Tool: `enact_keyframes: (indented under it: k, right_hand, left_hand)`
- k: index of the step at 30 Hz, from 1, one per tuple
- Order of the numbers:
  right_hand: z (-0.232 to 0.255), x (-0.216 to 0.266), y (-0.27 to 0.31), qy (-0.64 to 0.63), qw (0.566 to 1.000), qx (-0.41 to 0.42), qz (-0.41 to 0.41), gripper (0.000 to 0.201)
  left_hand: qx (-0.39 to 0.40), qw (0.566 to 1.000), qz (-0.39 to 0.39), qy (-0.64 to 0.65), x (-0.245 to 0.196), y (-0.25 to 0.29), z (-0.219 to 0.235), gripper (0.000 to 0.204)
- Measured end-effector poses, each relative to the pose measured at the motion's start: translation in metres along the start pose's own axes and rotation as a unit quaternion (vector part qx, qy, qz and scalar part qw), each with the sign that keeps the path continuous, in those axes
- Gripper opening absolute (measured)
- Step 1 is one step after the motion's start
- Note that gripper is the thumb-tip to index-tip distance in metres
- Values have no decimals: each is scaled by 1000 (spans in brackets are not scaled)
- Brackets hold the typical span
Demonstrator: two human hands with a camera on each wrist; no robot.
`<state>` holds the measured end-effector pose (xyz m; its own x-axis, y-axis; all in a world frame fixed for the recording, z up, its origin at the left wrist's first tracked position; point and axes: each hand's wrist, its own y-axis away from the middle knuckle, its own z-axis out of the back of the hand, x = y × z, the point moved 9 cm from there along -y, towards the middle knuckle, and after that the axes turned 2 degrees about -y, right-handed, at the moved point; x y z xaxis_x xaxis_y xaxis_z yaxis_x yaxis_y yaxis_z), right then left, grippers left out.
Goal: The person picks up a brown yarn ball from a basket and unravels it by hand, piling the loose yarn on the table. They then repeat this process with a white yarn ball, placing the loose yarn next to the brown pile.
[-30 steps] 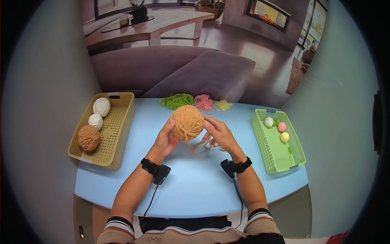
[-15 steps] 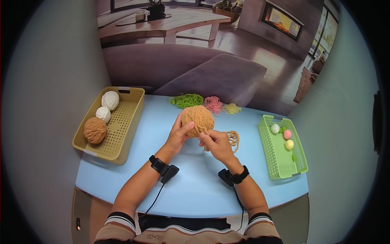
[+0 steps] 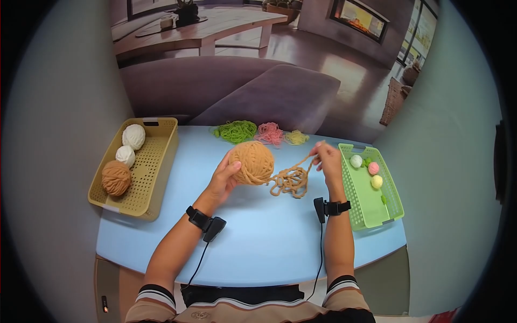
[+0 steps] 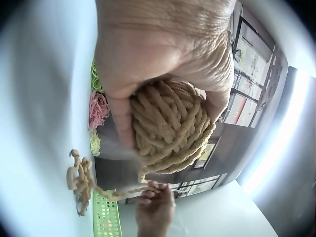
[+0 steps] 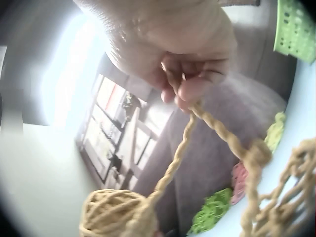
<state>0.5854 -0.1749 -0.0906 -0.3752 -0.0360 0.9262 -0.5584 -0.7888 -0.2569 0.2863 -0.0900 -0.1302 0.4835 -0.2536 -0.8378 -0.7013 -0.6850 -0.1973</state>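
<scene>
The tan yarn ball (image 3: 251,163) is up in the air over the tabletop (image 3: 247,242), clasped by the person's left hand (image 3: 219,182), its thumb and fingers curved round the ball's near left side. A strand (image 5: 173,165) runs from the ball to the right hand (image 3: 328,160), off to the ball's right, and I can see thumb and fingertips pinching it there. From that pinch the yarn drops to a tangle of loose loops (image 3: 291,182), on the tabletop just right of the ball. Beyond the ball sit a green heap (image 3: 237,131), a pink heap (image 3: 269,133) and a pale yellow heap (image 3: 296,138) of yarn, side by side. Well left of the ball stands a tan basket (image 3: 148,164) with a brown ball (image 3: 116,178) and two white balls (image 3: 133,137) inside. Well right of the ball, a green basket (image 3: 372,210) holds a small white ball (image 3: 356,161), a small pink ball (image 3: 374,168) and a small yellow ball (image 3: 376,182).
</scene>
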Motion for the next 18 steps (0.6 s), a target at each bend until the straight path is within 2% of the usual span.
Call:
enact_keyframes:
  k: [1, 2, 3, 6, 7, 9, 10, 13, 16, 17, 18]
  right_hand:
    - [-2, -12, -2, 151, 988, 31, -29, 37]
    - [-3, -25, -3, 298, 951, 62, -58, 38]
    - [-4, -22, 1, 377, 925, 54, 5, 39]
    - [-25, 0, 11, 350, 926, 23, 141, 40]
    - [-39, 13, 16, 316, 931, 41, 178, 41]
    - [-75, 31, 37, 140, 977, 152, 60, 42]
    - [-95, 33, 48, 48, 978, 205, 0, 43]
    - [-143, 11, 76, 21, 950, 299, -86, 45]
    - [-162, 50, 99, 63, 955, 266, 115, 46]
    - [-162, 65, 105, 112, 945, 257, 168, 36]
    - [-161, 67, 105, 69, 954, 258, 139, 35]
  left_hand:
    - [0, 1000, 0, 3, 0, -1, 0, 73]
    - [-1, 1000, -1, 5, 1, -1, 2, 72]
    - [-2, 1000, -2, 8, 1, -1, 3, 72]
    - [4, 1000, -3, 13, 0, -1, 1, 72]
    - [1, 1000, -12, 13, -2, -1, 0, 71]
    - [-8, 1000, -28, 12, -6, 0, -1, 71]
    - [-13, 999, -36, 19, -9, 0, -1, 71]
    - [-37, 997, -60, 26, -16, -1, 3, 71]
    - [-68, 995, -73, 5, -17, -3, 15, 73]
    - [-72, 995, -72, -3, -16, -4, 16, 73]
    - [-76, 995, -71, -10, -15, -4, 18, 73]
